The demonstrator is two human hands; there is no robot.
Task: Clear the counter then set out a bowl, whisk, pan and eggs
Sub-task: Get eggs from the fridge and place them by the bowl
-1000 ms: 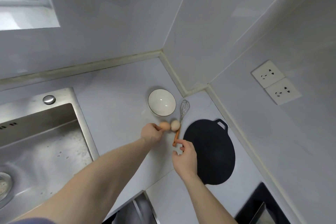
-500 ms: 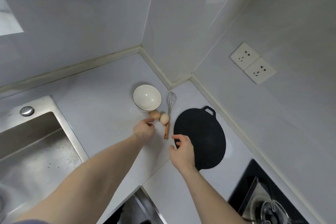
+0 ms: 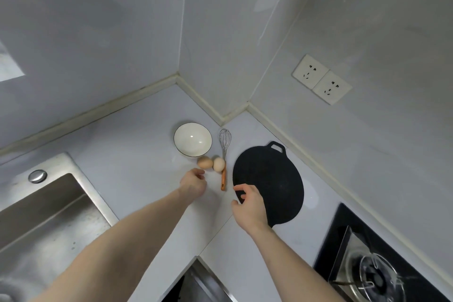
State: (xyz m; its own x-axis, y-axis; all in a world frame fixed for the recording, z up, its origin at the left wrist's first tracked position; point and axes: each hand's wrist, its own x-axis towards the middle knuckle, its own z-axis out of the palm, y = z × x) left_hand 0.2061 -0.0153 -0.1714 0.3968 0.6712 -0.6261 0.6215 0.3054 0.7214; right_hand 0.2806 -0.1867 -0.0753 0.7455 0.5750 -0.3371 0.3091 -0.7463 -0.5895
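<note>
A white bowl (image 3: 193,139) with a dark rim stands in the counter's corner. Just in front of it lie two eggs, a brown egg (image 3: 205,162) and a paler egg (image 3: 219,164), side by side. A wire whisk (image 3: 224,157) with an orange handle lies to their right. A flat black pan (image 3: 269,181) rests further right. My left hand (image 3: 193,182) hovers just short of the brown egg, fingers loosely curled, holding nothing. Over the pan's near left edge hangs my right hand (image 3: 250,206), fingers relaxed and empty.
A steel sink (image 3: 41,218) fills the left side. A gas hob (image 3: 372,267) sits at the bottom right. Two wall sockets (image 3: 321,78) are on the right wall. The counter's front edge drops off between my arms.
My left hand has let go of the brown egg and drawn back from it. My right hand has left the whisk handle and pulled back. The camera view has swung right.
</note>
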